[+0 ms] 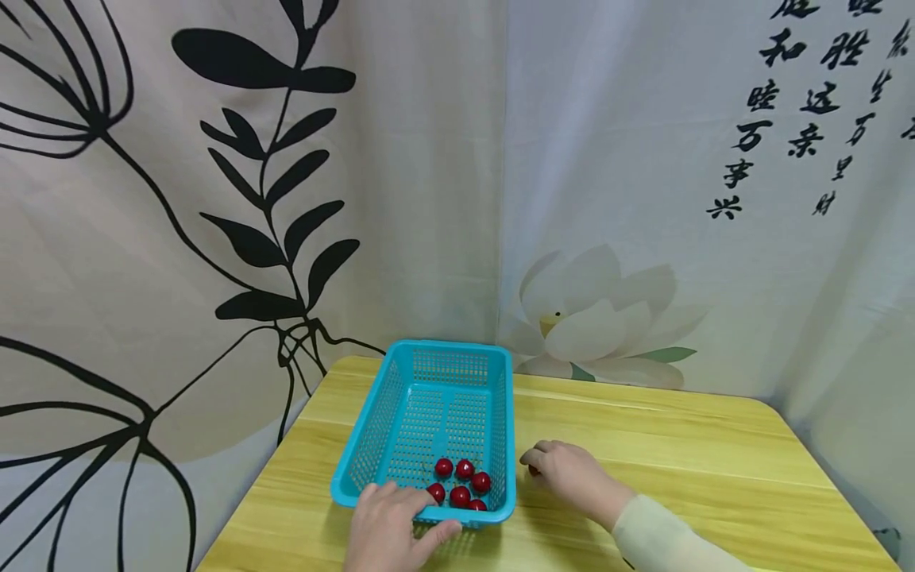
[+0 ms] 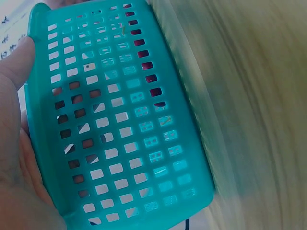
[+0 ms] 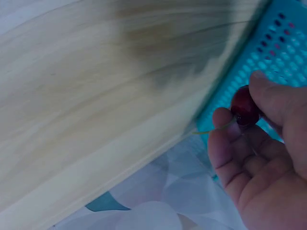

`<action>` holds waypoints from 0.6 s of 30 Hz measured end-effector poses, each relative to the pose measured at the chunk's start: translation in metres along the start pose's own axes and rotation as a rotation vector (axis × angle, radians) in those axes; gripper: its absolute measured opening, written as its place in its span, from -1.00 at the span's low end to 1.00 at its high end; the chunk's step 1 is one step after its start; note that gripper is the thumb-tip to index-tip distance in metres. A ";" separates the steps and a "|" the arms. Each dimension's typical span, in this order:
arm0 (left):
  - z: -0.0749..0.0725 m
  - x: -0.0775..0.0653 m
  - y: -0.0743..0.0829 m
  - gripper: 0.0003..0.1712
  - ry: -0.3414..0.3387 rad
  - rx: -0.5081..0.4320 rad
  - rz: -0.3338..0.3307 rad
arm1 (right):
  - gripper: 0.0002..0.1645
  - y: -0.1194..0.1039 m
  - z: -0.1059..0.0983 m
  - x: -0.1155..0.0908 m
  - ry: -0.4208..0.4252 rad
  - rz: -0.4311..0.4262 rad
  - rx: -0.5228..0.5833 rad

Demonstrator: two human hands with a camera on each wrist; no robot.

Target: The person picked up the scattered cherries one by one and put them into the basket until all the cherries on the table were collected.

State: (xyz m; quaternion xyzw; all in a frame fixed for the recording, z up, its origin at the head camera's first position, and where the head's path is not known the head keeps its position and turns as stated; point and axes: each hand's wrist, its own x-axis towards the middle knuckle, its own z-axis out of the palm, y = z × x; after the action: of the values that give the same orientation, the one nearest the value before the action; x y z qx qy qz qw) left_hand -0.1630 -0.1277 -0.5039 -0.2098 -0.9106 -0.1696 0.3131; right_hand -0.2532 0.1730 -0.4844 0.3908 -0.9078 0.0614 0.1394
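A blue plastic basket [image 1: 511, 413] with perforated walls stands on the table, several red cherries [image 1: 461, 496] gathered at its near right end. My left hand [image 1: 386, 526] holds the basket's near rim, fingers over the edge and thumb along the outside. Seen from the left wrist, the basket's wall [image 2: 115, 91] fills most of the view and red shows through its holes. Just right of the basket, my right hand [image 1: 572, 481] pinches one dark red cherry [image 3: 245, 106] between thumb and fingers. A thin green stem [image 3: 206, 132] hangs off that cherry.
The wood-grain table [image 1: 665, 437] reaches out on both sides of the basket. Behind it hangs a pale curtain [image 1: 429, 199] with black plant prints, a flower and dark written characters.
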 end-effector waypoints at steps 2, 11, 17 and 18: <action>0.000 0.000 0.000 -0.46 0.006 -0.003 0.003 | -0.75 -0.004 -0.006 -0.001 -0.001 0.001 -0.006; 0.001 0.000 -0.001 -0.46 0.022 -0.003 0.015 | -0.64 -0.018 -0.036 0.003 0.084 0.016 -0.007; 0.001 0.000 -0.001 -0.48 -0.003 0.007 0.006 | -0.64 -0.029 -0.059 0.016 0.180 0.015 0.049; 0.001 0.000 -0.001 -0.48 -0.010 0.008 0.001 | -0.63 -0.032 -0.062 0.019 0.189 0.009 0.053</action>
State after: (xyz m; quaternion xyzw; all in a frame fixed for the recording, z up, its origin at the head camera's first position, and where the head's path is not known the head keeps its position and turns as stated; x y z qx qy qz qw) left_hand -0.1639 -0.1280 -0.5043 -0.2100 -0.9126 -0.1648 0.3097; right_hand -0.2302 0.1517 -0.4197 0.3828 -0.8903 0.1227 0.2138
